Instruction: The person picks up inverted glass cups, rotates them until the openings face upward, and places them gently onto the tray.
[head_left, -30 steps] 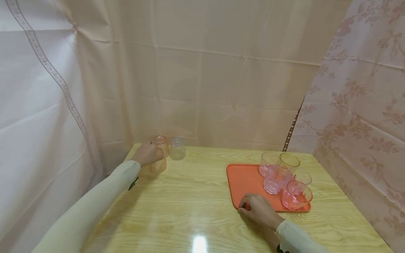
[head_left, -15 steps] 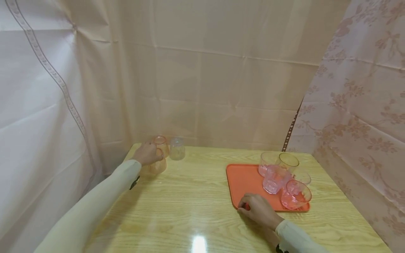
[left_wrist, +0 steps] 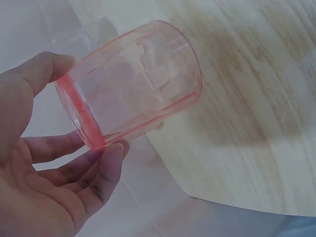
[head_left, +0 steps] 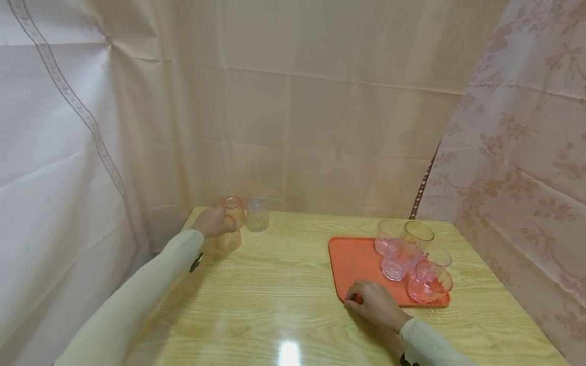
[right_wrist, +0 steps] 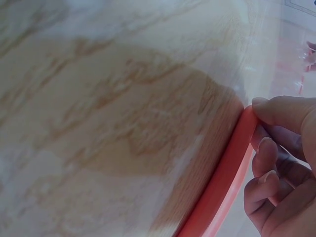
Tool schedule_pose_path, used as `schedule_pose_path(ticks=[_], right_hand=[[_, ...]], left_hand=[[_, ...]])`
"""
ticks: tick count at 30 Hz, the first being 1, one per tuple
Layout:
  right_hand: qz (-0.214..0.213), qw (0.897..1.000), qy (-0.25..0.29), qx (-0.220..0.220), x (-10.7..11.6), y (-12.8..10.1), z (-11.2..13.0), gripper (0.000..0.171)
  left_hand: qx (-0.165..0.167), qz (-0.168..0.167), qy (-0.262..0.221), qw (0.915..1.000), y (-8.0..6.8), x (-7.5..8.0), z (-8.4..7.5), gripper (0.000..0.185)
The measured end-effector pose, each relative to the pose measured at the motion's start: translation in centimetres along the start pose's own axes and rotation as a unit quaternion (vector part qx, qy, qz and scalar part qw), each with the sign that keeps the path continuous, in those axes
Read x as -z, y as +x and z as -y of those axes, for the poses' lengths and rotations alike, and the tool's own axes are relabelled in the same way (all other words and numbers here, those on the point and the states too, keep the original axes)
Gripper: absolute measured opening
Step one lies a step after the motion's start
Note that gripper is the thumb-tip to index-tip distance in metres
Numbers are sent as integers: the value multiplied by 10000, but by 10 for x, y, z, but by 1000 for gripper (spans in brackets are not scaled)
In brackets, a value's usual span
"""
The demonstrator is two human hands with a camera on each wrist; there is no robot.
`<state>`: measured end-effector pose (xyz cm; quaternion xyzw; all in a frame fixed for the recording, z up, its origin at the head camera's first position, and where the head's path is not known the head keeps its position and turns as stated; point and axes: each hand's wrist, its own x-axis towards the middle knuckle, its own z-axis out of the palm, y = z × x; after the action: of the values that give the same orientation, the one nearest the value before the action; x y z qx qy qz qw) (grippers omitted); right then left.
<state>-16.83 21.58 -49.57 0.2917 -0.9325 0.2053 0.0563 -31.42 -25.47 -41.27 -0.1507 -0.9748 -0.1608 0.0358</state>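
At the far left of the table, my left hand (head_left: 212, 222) grips an upside-down orange-tinted drinking glass (head_left: 229, 241) by its base. Thumb and fingers spread around the thick pink-looking base of this glass (left_wrist: 133, 84) in the left wrist view, its rim towards the tabletop. Just behind stand another orange glass (head_left: 234, 211) and a clear glass (head_left: 257, 216), both upside down. My right hand (head_left: 376, 305) is at the near left corner of the red tray (head_left: 350, 259). In the right wrist view its thumb and curled fingers pinch the tray's edge (right_wrist: 222, 185).
Several glasses crowd the tray's right part, among them a pink one (head_left: 397, 262), a yellow-rimmed one (head_left: 418, 233) and a red-rimmed one (head_left: 429, 284). The wooden table (head_left: 270, 284) ends against hanging cloth (head_left: 293, 127) at the back, with more cloth at both sides.
My left hand has shifted very slightly at the orange glass, its knuckles settling a little. The right hand, tray and other glasses stay put.
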Motion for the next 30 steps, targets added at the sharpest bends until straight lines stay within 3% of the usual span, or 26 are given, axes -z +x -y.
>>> schedule_pose_path(ticks=[8,11,18,24,30], right_hand=[[-33,10000,-25,24,0,0,0,12],[-45,10000,-27,26,2,-1,-1,12],[-26,10000,-57,12,3,-2,0,13],[-2,10000,-41,-11,1,-2,0,13],[50,10000,-10,-6,1,-1,1,12]], left_hand=[[-58,56,-307,9995,-3,5,-7,30],[-46,85,-694,9975,-5,3,-14,32],[-183,34,-1414,9898,-7,-5,-29,33],[-439,216,-2120,9760,-12,-9,-43,40],[-350,223,-2121,9764,-22,-13,-60,28]])
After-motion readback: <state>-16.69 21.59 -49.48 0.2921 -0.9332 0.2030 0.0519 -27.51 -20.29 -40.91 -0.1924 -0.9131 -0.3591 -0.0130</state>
